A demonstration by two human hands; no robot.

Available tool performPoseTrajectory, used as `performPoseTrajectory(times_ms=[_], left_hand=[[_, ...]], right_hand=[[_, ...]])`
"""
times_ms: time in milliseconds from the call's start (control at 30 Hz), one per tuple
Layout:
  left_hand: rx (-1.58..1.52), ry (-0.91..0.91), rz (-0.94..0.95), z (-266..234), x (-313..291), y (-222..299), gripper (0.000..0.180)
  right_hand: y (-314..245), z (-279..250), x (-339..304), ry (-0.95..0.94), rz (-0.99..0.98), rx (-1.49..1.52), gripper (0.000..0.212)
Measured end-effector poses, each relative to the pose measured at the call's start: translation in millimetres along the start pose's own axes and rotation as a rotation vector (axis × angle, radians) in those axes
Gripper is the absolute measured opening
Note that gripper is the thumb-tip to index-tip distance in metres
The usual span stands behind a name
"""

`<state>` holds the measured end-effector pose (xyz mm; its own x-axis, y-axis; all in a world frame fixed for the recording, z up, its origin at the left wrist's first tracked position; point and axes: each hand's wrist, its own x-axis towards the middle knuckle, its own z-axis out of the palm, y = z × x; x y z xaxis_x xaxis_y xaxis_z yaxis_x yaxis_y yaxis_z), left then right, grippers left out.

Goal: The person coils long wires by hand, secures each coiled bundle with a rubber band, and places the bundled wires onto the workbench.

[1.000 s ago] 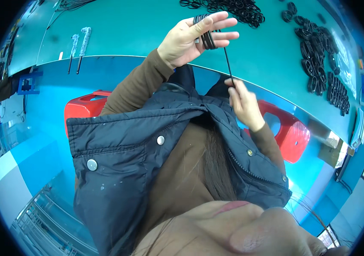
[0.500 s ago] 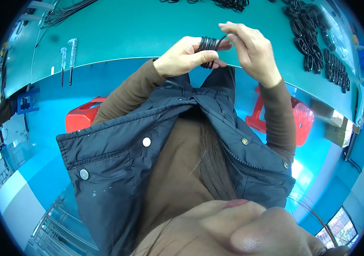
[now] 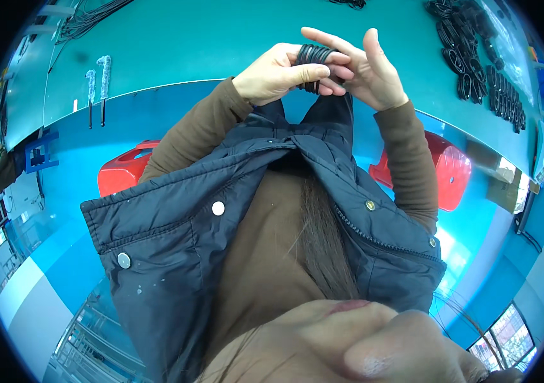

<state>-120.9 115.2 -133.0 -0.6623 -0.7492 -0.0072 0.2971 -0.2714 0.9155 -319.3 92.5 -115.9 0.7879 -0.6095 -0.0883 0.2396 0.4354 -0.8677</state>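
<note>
By the green table [image 3: 195, 45], the left hand [image 3: 273, 75] still pinches coiled cable [image 3: 313, 55]; the right hand [image 3: 377, 82] has spread.

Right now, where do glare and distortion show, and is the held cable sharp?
In the head view, the near edge of the green table bows, glare whitens the floor below the right-side red stool, and the black cable coil on the left hand shows distinct loops.

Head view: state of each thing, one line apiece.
Left hand, curled
Black cable, coiled around left fingers
Right hand, thumb spread, beside the cable
Black cable bundles, coiled on green table
Long black cables, lying uncoiled
Wrapped rods, jutting past table edge
Dark padded vest, open at chest
</note>
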Motion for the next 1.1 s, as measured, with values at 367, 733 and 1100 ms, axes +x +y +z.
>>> performPoseTrajectory(times_ms=[367,733,1100], left_hand=[[0.023,-0.003,-0.005,0.7,5.4,-3.2,0.026],[0.377,0.009,0.106,-8.7,14.4,-17.0,0.021],[0.879,0.432,0.315,-3.7,1.2,-3.4,0.024]], right_hand=[[19.1,-0.8,7.6,-0.040,-0.031,0.268,0.065],[28.9,16.0,21.8,0.411,-0.022,-0.065,0.033],[25.7,-5.8,24.9,0.434,-0.272,-0.219,0.026]])
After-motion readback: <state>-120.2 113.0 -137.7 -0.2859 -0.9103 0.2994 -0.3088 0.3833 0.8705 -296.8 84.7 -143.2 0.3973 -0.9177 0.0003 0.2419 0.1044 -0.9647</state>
